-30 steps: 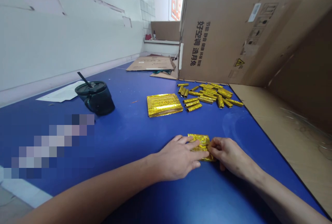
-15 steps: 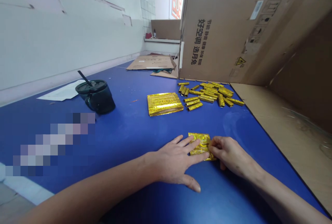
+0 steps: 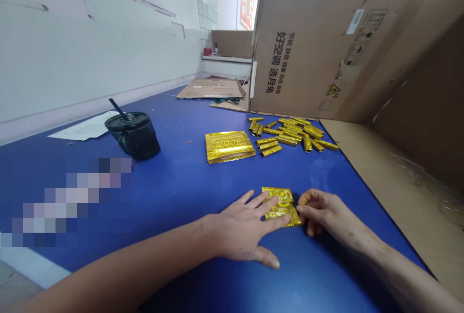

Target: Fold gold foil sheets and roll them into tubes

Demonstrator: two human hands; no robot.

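My left hand (image 3: 242, 228) lies with fingers spread over a gold foil sheet or packet (image 3: 283, 196), pressing it to the blue table. A dark slit or fold runs across the foil's right part. At its right edge, the fingers of my right hand (image 3: 319, 210) are curled together in a pinch; whatever lies between the fingertips is hidden. Beyond my hands is a flat stack of gold foil packets (image 3: 230, 146). Farther right, several narrow gold foil tubes (image 3: 290, 131) lie in a loose heap, with a few more side by side (image 3: 268, 147) in front.
A dark lidded mug (image 3: 134, 135) with a straw or stirrer stands at left, near a white paper sheet (image 3: 83, 126). A large cardboard box (image 3: 308, 52) rises at the back right. Flat cardboard (image 3: 210, 88) lies at the far end. Part of the left side is pixelated.
My right hand has shifted slightly right, from over the foil's right side to its edge, uncovering more of it. My left hand stays spread on the foil.
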